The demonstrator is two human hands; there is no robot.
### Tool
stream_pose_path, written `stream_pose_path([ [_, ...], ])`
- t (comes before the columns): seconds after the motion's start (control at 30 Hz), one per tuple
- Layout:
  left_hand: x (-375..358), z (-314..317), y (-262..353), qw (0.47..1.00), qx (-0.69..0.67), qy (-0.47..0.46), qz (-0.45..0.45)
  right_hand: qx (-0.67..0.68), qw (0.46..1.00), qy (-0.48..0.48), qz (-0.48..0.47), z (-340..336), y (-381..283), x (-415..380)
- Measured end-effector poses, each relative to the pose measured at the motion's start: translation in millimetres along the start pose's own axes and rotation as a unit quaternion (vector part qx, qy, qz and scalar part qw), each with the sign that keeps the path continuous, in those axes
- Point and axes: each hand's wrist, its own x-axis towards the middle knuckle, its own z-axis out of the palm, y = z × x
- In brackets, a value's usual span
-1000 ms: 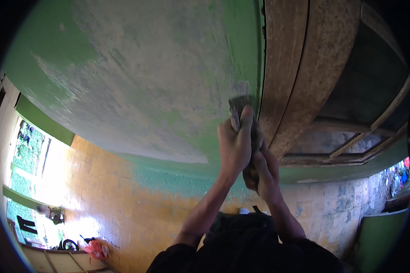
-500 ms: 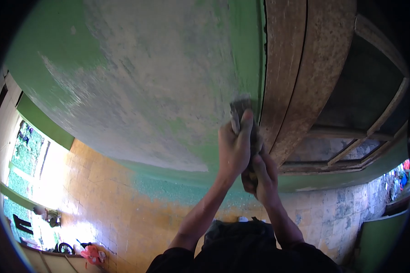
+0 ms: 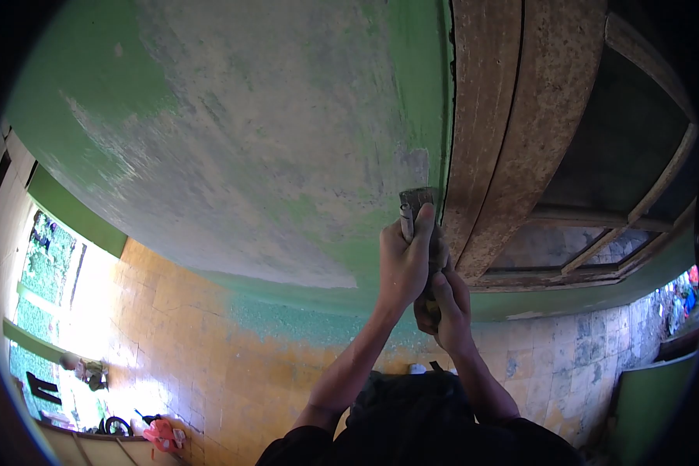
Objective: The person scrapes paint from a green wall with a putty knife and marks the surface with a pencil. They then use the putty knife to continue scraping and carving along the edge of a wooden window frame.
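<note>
A paint scraper [image 3: 418,196] with a wide, dark blade stands against the green wall [image 3: 421,101], close beside a brown wooden frame [image 3: 485,116]. My left hand [image 3: 403,268] is closed around it just below the blade, thumb pointing up along it. Lower down, my right hand [image 3: 452,307] wraps the handle, most of which the fingers hide. A short grey, rod-like part [image 3: 406,221] sticks out beside my left thumb. Just above the blade is a small scraped grey patch [image 3: 413,167]. Left of it spreads a large pale, stripped area [image 3: 272,132] with green remnants.
Dark panes [image 3: 613,140] sit in the wooden frame at right. Tan floor tiles [image 3: 202,342] lie below, with greenish dust [image 3: 287,318] along the wall's foot. A red plastic bag [image 3: 161,435] rests at lower left, near a bright opening [image 3: 85,311]. A green panel [image 3: 656,404] stands at lower right.
Both hands have drawn the scraper a little downward along the wall. The grey patch above the blade now shows where the tool was before. My grip looks the same.
</note>
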Motion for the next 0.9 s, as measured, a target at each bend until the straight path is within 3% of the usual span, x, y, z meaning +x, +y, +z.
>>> stream_pose_path([
  [0.6, 1, 9, 1, 0.999, 0.017, 0.046, -0.007, -0.036, 0.999, -0.013, -0.026, 1, -13, 7],
  [0.9, 4, 2, -9, 1.000, 0.014, 0.013, 0.008, -0.038, 0.999, -0.017, -0.033, -6, -6, 6],
])
